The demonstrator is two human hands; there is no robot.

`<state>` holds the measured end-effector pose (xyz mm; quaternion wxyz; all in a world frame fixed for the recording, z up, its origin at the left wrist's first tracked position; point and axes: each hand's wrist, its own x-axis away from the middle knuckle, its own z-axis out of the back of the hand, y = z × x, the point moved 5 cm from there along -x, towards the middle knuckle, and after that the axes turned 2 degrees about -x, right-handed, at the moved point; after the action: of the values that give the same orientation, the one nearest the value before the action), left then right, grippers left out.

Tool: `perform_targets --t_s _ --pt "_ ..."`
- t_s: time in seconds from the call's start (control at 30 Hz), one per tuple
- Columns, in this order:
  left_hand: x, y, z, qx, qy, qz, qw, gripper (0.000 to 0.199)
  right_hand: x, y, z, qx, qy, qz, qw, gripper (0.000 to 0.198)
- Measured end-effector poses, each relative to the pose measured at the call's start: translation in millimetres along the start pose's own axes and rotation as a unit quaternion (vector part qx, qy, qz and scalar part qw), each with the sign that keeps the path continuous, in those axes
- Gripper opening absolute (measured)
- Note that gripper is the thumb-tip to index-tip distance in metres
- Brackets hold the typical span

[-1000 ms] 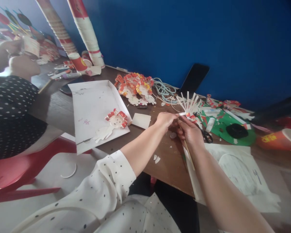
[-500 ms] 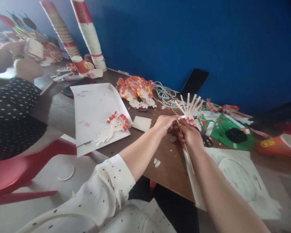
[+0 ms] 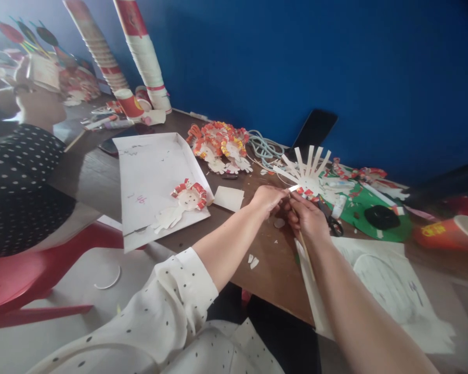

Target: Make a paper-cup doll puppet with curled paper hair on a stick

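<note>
Above the table my two hands meet close together. My left hand (image 3: pixel 270 200) is closed, its fingertips pinching one edge of a white paper cut-out (image 3: pixel 309 183). Long narrow strips fan up and outward from this piece, and red and white curled bits show along its lower edge. My right hand (image 3: pixel 309 214) is closed round a thin wooden stick (image 3: pixel 305 251), which slants down below the palm. Its fingertips touch the curled edge of the cut-out beside my left fingertips. Fingers partly hide the contact point. Black-handled scissors (image 3: pixel 334 225) lie just right of my right hand.
A white box lid (image 3: pixel 148 171) holds a finished-looking paper lion figure (image 3: pixel 190 198). More such figures (image 3: pixel 218 143) are heaped behind. A green sheet (image 3: pixel 359 208), a tilted paper cup (image 3: pixel 448 232) and a phone (image 3: pixel 314 130) are right. A co-worker (image 3: pixel 21 161) sits left.
The fanned strips have tilted slightly and spread a little wider to the left. My hands stay nearly in place. At left, the co-worker's hands and the paper cup in them have shifted left.
</note>
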<state>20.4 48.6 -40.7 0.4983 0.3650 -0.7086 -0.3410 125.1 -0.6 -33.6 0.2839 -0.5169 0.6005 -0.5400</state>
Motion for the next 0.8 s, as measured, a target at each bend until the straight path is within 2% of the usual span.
perform_targets --t_s 0.1,0.4,0.63,0.8 --pt "0.3 0.8 -1.0 0.016 -0.008 -0.006 1.0 0.012 -1.3 2.1 0.5 0.004 0.002 0.001 1.0 0.045" --pt "-0.4 2.6 -0.1 0.018 0.026 -0.007 0.999 0.009 -1.3 5.8 -2.5 -0.003 0.019 0.014 1.0 0.054" --pt "0.1 4.0 -0.4 0.005 0.025 -0.015 1.0 0.009 2.7 2.7 -5.7 0.0 0.022 0.014 1.0 0.047" --pt "-1.6 3.6 0.3 -0.005 0.008 -0.028 1.0 0.012 3.5 0.5 -7.6 0.014 0.0 0.015 1.0 0.034"
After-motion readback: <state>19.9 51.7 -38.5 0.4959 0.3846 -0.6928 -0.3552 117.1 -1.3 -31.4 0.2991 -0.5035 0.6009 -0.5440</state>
